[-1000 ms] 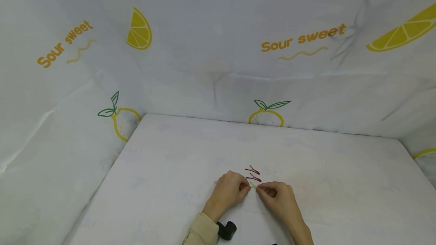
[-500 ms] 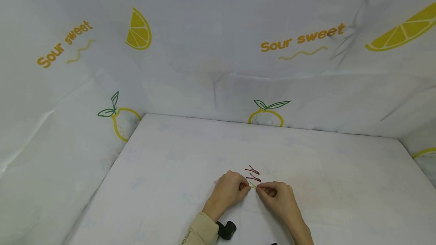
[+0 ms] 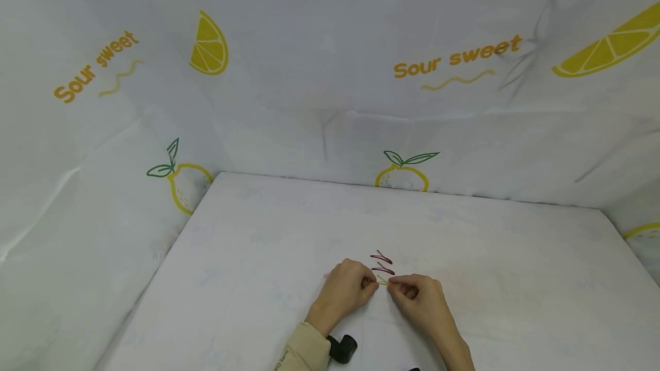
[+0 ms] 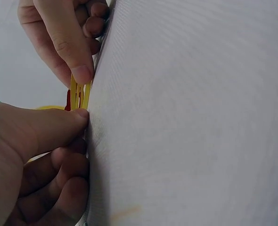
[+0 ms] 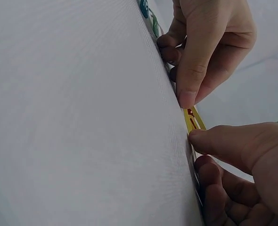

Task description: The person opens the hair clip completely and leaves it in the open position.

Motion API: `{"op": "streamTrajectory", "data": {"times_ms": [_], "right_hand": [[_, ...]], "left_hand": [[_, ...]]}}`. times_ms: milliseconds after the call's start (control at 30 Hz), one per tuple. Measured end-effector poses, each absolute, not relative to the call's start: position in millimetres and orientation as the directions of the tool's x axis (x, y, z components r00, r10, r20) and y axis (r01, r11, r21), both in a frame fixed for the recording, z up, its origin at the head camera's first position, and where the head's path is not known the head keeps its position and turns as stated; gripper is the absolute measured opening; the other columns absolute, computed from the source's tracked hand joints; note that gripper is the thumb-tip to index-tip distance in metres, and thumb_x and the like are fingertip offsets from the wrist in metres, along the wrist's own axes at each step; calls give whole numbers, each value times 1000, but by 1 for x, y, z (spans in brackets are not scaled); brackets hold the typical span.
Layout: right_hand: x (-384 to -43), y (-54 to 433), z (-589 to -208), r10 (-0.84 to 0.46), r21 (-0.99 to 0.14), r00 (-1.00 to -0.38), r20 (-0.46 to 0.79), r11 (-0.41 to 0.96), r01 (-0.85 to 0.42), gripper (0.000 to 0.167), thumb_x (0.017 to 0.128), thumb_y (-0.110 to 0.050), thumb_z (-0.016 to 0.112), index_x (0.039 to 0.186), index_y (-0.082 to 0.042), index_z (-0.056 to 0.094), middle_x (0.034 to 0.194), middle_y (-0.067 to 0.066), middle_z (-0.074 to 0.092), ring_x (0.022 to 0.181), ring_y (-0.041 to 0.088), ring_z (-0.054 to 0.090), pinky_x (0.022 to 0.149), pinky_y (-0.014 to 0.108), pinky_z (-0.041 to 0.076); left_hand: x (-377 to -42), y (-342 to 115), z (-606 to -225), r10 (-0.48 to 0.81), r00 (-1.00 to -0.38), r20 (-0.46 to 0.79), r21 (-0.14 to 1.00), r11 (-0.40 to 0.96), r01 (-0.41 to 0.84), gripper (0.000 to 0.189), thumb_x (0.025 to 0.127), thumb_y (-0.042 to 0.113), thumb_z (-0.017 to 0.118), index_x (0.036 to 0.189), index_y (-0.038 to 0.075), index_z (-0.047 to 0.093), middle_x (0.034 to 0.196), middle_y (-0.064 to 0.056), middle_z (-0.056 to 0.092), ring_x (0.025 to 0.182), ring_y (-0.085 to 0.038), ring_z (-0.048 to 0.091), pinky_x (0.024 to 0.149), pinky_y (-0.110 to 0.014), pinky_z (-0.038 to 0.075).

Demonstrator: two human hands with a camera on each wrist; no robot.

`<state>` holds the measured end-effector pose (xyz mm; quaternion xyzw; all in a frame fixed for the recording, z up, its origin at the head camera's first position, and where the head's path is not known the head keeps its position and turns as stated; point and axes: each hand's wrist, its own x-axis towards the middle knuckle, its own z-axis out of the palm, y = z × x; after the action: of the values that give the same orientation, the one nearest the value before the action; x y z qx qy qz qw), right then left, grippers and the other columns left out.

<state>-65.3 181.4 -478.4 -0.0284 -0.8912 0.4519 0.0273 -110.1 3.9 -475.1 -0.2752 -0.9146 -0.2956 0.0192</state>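
A yellow snap hair clip lies low over the white table, its prong raised away from the frame. My left hand pinches one end of it between thumb and index finger. From the other side, my right hand pinches the opposite end the same way. Only the clip's middle shows between the fingertips; in the left wrist view its yellow strips stand apart. Just beyond the hands are two dark red hair clips, one behind the other, both with prongs sprung up.
A small pink tip peeks out left of my left hand. Teal and green pieces show behind that hand in the right wrist view. A black device sits at the left wrist. Lemon-printed white cloth walls the white table's back and left.
Both hands keep their pinch on the yellow hair clip and stay almost in place. The red clips have not moved.
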Motion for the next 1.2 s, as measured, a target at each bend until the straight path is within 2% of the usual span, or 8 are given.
{"op": "streamTrajectory", "data": {"times_ms": [500, 733, 900, 1033, 1200], "right_hand": [[-66, 179, -476, 50, -809, -997, 57, 587, -17, 13, 82, 2, 80, 95, 1, 80, 67, 0, 65, 54, -2, 51, 53, 18, 48], [-66, 175, -471, 40, -786, -989, 145, 612, -91, 12, 81, 3, 80, 93, -1, 81, 64, -3, 63, 53, -4, 47, 52, 19, 45], [-69, 169, -466, 26, -769, -981, 194, 625, -135, 12, 81, 2, 80, 92, -3, 81, 62, -4, 62, 53, -5, 46, 52, 19, 46], [-72, 163, -461, 17, -772, -983, 181, 621, -131, 12, 81, 0, 81, 93, -4, 82, 62, -4, 62, 52, -4, 46, 51, 18, 45], [-75, 155, -457, 20, -795, -995, 101, 603, -69, 12, 83, -2, 81, 94, -4, 82, 63, -2, 64, 51, -1, 47, 51, 17, 44]], "left_hand": [[-110, -3, -472, 510, -832, 220, 518, 661, 542, 7, 87, 15, 79, 91, 11, 83, 67, 7, 70, 58, 9, 44, 56, -6, 34], [-112, -9, -469, 515, -821, 248, 488, 666, 565, 8, 84, 17, 83, 91, 13, 83, 69, 8, 71, 62, 8, 52, 62, -6, 39], [-116, -19, -465, 517, -822, 237, 524, 645, 557, 8, 85, 16, 82, 92, 12, 83, 69, 7, 71, 61, 7, 52, 62, -7, 41], [-120, -30, -462, 506, -833, 225, 563, 630, 535, 10, 87, 15, 81, 95, 9, 82, 70, 5, 71, 61, 6, 52, 62, -9, 43], [-125, -45, -462, 484, -848, 216, 585, 631, 509, 12, 87, 14, 80, 97, 7, 82, 71, 3, 71, 61, 4, 52, 61, -11, 45]]}}
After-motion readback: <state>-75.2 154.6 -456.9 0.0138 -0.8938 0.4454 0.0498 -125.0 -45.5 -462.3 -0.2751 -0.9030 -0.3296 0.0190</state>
